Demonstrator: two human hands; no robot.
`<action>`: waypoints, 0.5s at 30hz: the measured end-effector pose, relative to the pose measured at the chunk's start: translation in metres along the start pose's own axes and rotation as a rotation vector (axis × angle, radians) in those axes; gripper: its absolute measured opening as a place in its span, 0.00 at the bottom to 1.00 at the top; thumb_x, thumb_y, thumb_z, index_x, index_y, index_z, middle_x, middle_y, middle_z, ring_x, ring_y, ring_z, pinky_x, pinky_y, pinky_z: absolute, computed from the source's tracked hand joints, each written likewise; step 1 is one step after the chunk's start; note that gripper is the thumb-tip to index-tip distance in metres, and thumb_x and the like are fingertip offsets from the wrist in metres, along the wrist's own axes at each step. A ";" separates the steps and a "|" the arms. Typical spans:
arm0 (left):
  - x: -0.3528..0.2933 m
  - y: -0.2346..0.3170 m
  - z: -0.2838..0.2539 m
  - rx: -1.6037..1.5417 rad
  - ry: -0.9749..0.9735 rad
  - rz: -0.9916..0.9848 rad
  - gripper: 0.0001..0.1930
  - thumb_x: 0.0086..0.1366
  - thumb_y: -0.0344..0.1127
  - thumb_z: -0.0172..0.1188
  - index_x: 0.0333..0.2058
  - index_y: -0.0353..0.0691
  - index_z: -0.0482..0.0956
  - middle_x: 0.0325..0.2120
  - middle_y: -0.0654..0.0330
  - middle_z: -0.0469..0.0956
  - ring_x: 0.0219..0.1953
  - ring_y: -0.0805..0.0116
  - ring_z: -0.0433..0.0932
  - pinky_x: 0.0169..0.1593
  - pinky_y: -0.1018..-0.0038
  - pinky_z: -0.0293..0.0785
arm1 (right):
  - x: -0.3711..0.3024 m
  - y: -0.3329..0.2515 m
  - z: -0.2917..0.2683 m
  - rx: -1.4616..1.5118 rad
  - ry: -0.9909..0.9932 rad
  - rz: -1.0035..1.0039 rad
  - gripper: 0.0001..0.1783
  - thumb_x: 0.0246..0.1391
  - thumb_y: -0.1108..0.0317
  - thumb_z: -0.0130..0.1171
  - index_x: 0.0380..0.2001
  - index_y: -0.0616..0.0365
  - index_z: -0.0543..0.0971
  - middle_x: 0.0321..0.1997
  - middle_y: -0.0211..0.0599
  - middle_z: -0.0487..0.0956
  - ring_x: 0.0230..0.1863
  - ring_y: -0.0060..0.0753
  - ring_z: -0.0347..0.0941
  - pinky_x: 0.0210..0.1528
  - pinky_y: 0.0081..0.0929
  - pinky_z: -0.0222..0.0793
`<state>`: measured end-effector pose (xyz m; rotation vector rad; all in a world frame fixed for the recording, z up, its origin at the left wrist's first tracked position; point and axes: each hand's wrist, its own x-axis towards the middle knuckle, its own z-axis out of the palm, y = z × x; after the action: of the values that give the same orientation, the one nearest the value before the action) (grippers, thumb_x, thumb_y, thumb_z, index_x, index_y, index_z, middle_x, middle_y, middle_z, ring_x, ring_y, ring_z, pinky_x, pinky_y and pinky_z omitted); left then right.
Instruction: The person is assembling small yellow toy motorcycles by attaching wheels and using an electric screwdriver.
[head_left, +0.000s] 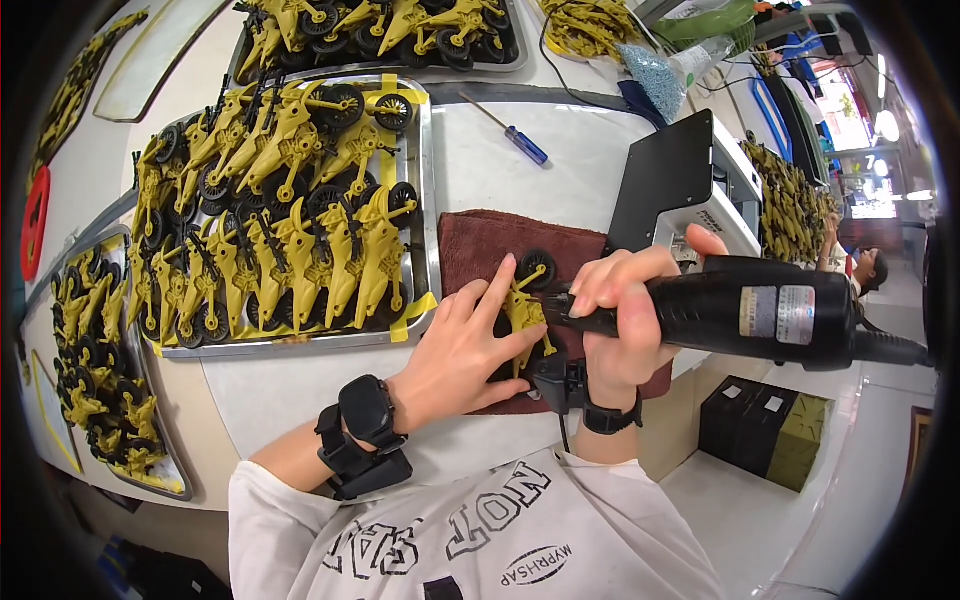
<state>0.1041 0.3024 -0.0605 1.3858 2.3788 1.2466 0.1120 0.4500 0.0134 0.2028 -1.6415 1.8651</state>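
Yellow toy motorcycle (525,312), one, pinned flat by my left hand (462,345); my right hand (622,310) grips one black power tool (745,312); I count three trays (425,205).

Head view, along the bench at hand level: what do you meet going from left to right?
Steel tray of yellow toy motorcycles → left hand pressing a yellow toy motorcycle onto the dark red cloth → right hand → black handheld power tool in its grip.

A yellow toy motorcycle (527,312) with black wheels is lying on its side mid-frame, a black power screwdriver (745,312) pressing against it.
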 end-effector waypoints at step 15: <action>-0.001 0.006 0.006 -0.017 -0.004 -0.079 0.35 0.38 0.41 0.73 0.49 0.50 0.72 0.62 0.46 0.53 0.53 0.47 0.61 0.52 0.57 0.61 | -0.010 -0.017 -0.038 -0.049 0.112 -0.033 0.35 0.58 0.52 0.50 0.61 0.57 0.50 0.23 0.35 0.69 0.18 0.29 0.65 0.23 0.28 0.63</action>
<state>0.1120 0.3067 -0.0604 1.2755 2.3894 1.2402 0.1404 0.4824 0.0142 0.1022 -1.5960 1.7775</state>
